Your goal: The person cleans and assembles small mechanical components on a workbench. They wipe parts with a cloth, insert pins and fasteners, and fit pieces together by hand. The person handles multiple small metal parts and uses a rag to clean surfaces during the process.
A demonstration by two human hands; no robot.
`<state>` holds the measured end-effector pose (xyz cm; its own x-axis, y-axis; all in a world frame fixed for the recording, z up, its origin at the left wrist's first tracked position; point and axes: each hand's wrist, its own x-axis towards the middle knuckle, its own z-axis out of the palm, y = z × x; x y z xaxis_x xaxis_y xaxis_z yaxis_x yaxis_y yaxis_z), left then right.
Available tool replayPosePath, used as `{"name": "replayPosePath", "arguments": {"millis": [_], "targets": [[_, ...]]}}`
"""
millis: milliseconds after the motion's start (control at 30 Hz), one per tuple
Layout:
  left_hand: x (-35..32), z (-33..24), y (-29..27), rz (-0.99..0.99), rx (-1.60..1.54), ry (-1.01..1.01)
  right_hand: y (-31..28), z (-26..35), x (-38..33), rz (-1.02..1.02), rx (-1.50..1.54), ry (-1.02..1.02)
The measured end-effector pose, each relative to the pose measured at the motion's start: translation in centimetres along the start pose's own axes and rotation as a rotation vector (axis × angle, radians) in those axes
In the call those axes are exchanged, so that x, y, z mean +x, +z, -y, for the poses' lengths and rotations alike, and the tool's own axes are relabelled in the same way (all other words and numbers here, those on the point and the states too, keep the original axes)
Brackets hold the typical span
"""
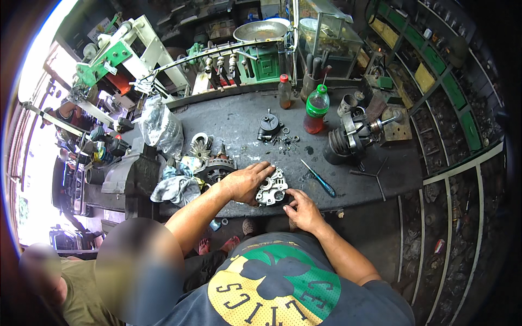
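Observation:
A silver cast-metal housing (pixel 276 188) with round openings lies near the front edge of the dark workbench. My left hand (pixel 246 182) is closed along its left side, fingers over its upper edge. At the right side, the index finger of my right hand (pixel 304 209) reaches the housing's rim; its other fingers are loosely bent and look apart from the housing. To the left of my left hand sits a round motor part (pixel 215 167) with a dark ring. Right of the housing lies a screwdriver (pixel 321 179) with a blue handle.
Beyond the housing are a black round part (pixel 268 126) and scattered small hardware (pixel 287 144). A green-capped bottle (pixel 316 111) and a pulley assembly (pixel 350 138) stand right. A grey rag (pixel 175 187) and a plastic bag (pixel 160 127) lie left. Another person (pixel 81 288) is at lower left.

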<state>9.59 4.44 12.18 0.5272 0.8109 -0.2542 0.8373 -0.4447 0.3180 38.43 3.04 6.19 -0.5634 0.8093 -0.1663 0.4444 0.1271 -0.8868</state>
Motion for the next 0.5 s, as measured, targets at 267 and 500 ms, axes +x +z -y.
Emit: {"name": "replayPosePath", "arguments": {"millis": [267, 500], "targets": [[-1.1, -0.3, 1.9, -0.148, -0.192, -0.143, 1.1, -0.3, 0.8, -0.054, 0.080, 0.205], [-4.3, -1.3, 9.7, -0.600, -0.857, -0.552, 1.1, -0.4, 3.5, -0.201, 0.070, 0.021]]}}
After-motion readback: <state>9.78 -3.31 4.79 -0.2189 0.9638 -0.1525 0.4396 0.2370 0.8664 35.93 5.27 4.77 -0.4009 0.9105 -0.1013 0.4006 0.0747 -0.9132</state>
